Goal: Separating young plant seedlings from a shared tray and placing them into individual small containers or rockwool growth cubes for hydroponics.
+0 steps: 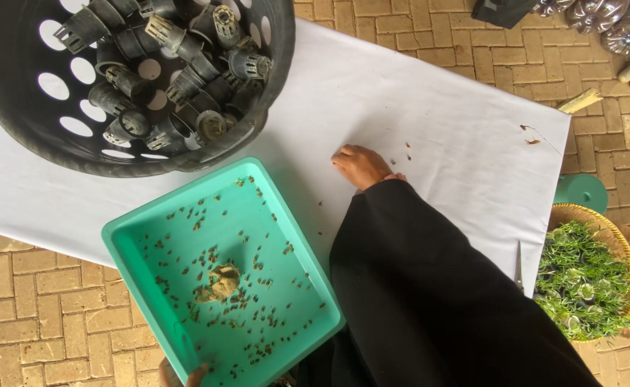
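We press our right hand (360, 165), fingers curled down, on the white sheet (429, 115) at mid-frame, gathering small brown pellets (405, 152) scattered just beside it. Our left hand (183, 375) grips the teal plastic tray's (125, 236) bottom edge; next, we judge, calls for a fine pinch.

The person wore a loose, plain black fabric sleeve (429, 287) reaching the wrist. A thin pink cuff edge (394, 176) showed there. The hands were bare.
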